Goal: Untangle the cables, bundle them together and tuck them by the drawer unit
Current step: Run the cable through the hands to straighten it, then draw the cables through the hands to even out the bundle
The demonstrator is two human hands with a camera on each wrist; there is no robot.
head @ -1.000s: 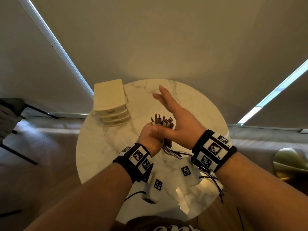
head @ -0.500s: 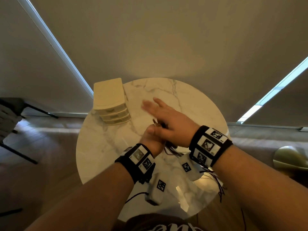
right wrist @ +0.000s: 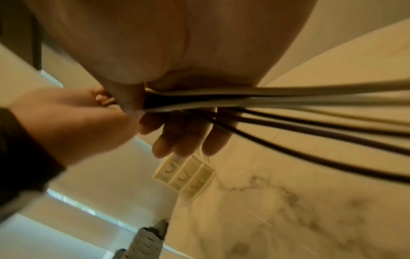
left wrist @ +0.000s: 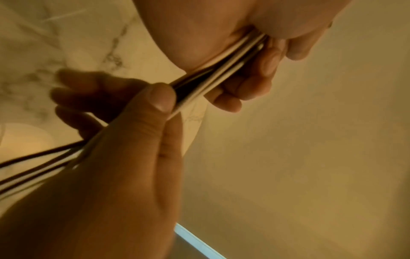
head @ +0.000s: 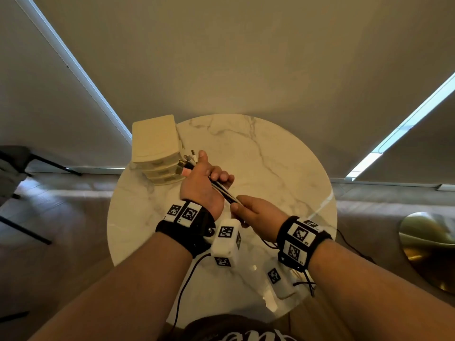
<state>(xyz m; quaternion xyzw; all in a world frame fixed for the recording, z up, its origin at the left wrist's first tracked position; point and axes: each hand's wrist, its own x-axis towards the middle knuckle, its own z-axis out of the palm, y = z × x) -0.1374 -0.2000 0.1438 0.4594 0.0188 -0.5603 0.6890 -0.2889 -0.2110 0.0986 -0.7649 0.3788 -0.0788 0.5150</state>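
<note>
The left hand [head: 200, 187] has its fingers curled around a bundle of cables [head: 222, 190], black ones and white ones lying side by side; the plug ends [head: 187, 161] stick out past the thumb side of this hand, and they are just in front of the drawer unit [head: 156, 150]; I cannot tell if they touch it. The right hand [head: 256, 212] pinches the same bundle a little lower, between the thumb and the fingers, so both hands are closed on the cables, and the short piece between them runs straight.

In the left wrist view the thumb [left wrist: 159, 98] of the right hand presses on top of the bundle [left wrist: 213, 73]; behind this hand the cables spread apart and go out of the picture at the left. In the right wrist view the cables [right wrist: 288, 105] fan out to the right, the white ones above and the black ones below.

The drawer unit is cream coloured, with three drawers; it stands at the far left edge of the round marble table [head: 283, 168]; the bundle is held above the table, near the middle.
</note>
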